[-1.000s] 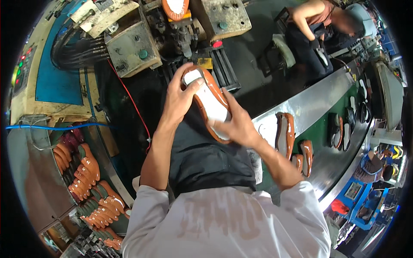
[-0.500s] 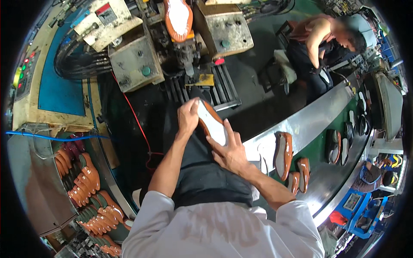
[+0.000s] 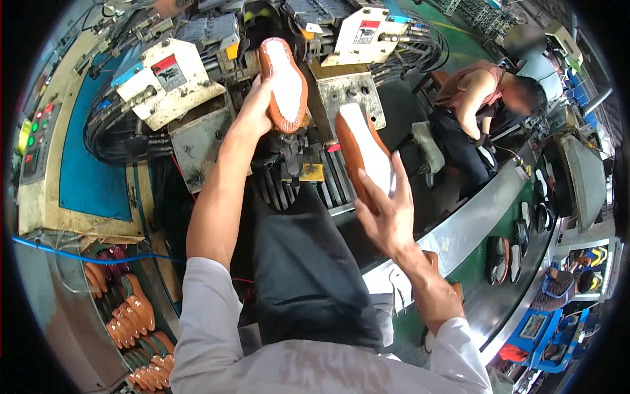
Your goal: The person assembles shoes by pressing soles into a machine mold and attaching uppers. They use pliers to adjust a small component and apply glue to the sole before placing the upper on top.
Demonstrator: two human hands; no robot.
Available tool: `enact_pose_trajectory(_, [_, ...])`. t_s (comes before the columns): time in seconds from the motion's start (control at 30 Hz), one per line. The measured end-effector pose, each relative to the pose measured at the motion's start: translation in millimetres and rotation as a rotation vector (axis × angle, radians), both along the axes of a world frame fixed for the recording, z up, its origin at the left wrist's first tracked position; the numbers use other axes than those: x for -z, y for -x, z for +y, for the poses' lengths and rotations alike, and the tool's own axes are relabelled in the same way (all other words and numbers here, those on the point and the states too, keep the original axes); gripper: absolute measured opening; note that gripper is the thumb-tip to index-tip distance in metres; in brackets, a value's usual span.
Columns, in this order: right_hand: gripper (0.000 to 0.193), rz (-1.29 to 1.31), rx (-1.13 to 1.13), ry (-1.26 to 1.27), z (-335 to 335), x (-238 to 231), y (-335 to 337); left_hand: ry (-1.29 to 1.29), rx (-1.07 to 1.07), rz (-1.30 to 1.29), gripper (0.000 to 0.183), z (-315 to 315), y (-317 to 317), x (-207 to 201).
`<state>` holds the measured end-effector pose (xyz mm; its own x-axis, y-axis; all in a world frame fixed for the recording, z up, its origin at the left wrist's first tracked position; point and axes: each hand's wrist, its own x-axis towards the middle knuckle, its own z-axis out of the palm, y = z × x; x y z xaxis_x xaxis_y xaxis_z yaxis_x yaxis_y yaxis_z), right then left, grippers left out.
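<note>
An orange-brown shoe (image 3: 285,82) with a white bottom facing up stands in the machine (image 3: 289,144) ahead of me, its pleated edge towards me. My left hand (image 3: 258,108) is closed around the left side of that shoe; part of its fingers is hidden behind it. To the right, another orange-brown shoe (image 3: 361,154) with a white bottom is tilted up in the air. My right hand (image 3: 388,213) grips its near end, fingers over the white face and thumb at the side.
Machine housings with hoses (image 3: 125,125) flank the shoe, and a lit button panel (image 3: 39,141) is at far left. A rack of orange shoes (image 3: 134,312) stands lower left. A metal-edged conveyor (image 3: 459,230) carries shoes on the right. A seated person (image 3: 472,105) works beyond it.
My left hand has left the shoe in my lap and reached forward onto the shoe in the machine. My right hand has raised the other shoe forward and right. The view has tilted up.
</note>
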<state>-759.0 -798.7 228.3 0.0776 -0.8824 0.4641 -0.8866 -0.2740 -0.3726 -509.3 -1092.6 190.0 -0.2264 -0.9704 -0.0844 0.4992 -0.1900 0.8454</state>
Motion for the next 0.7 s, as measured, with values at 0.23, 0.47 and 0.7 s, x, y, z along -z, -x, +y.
enact_pose_trajectory(0.23, [0.061,-0.051,-0.097,0.095,-151,-25,-63,0.236,0.044,0.028,0.085,112,-53,-41])
enact_pose_trajectory(0.47, [0.066,-0.095,-0.098,0.044,-226,33,-103,0.045,-0.045,0.057,0.133,277,-115,-11])
enact_pose_trajectory(0.7, [0.074,0.041,-0.096,0.059,-219,34,-122,-0.092,-0.082,0.146,0.13,351,-126,-6])
